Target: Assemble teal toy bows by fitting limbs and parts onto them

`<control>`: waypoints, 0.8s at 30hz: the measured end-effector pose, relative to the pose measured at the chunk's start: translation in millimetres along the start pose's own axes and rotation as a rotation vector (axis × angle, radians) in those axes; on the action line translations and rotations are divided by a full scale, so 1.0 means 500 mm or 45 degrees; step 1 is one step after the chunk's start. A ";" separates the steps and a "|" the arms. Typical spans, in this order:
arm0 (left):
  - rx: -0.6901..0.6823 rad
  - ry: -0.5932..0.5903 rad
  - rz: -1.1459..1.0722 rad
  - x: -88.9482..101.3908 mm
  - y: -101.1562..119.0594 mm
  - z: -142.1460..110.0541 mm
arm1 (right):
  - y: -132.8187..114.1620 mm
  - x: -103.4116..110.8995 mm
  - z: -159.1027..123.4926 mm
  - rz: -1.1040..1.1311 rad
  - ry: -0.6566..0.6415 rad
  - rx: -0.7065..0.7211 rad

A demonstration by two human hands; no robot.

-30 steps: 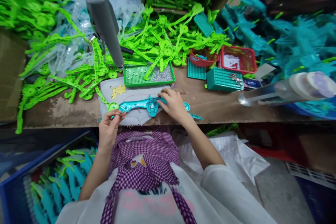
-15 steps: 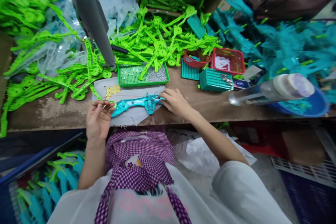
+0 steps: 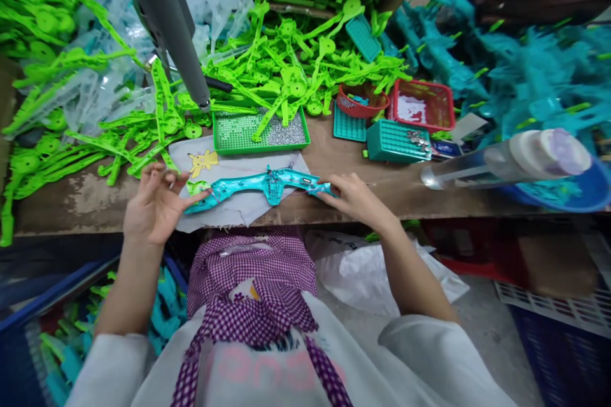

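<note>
A blue plastic toy bow shell [image 3: 245,184], hollow side up, lies lengthwise across a grey cloth [image 3: 229,219] with a yellow cartoon figure. A thin reddish string shows faintly along it. At the shell's left end, beside a light-green round part [image 3: 196,187], my left hand [image 3: 155,203] has its fingers apart and its thumb touching the end. My right hand [image 3: 358,200] pinches the shell's right tip between thumb and fingers. A grey electric screwdriver [image 3: 184,44] hangs point-down above the cloth's upper left.
Behind the cloth, a green tray [image 3: 229,151] holds small silver screws. Green plastic arms [image 3: 286,76] pile up beyond it. To the right are red baskets [image 3: 442,121], a teal box [image 3: 394,149] and a bottle [image 3: 477,168]. Blue shells [image 3: 539,89] heap at the far right.
The shell now stretches farther right, with my right hand at its tip. My left hand has moved left and its fingers have spread.
</note>
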State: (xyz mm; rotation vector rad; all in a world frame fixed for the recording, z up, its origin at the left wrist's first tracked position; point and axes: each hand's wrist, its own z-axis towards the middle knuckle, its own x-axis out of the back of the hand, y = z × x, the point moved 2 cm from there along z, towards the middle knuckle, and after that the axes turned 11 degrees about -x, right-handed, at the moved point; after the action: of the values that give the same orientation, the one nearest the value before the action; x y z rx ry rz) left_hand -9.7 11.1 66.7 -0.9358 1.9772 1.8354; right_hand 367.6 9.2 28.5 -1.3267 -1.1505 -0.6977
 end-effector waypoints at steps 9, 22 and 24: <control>-0.002 -0.504 0.094 -0.228 0.072 0.046 | -0.056 -0.001 0.038 0.166 0.275 -0.087; 0.080 -0.038 0.022 0.022 0.020 -0.026 | -0.077 0.004 0.184 -0.715 0.037 0.400; 0.065 0.070 -0.041 0.046 -0.001 -0.027 | -0.071 0.030 0.167 -0.747 0.120 0.403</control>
State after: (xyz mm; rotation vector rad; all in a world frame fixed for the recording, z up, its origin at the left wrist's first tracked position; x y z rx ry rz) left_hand -23.7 -7.9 54.0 -1.0070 2.0198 1.7513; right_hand 320.3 86.6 44.1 -0.6784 -1.5178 -0.9378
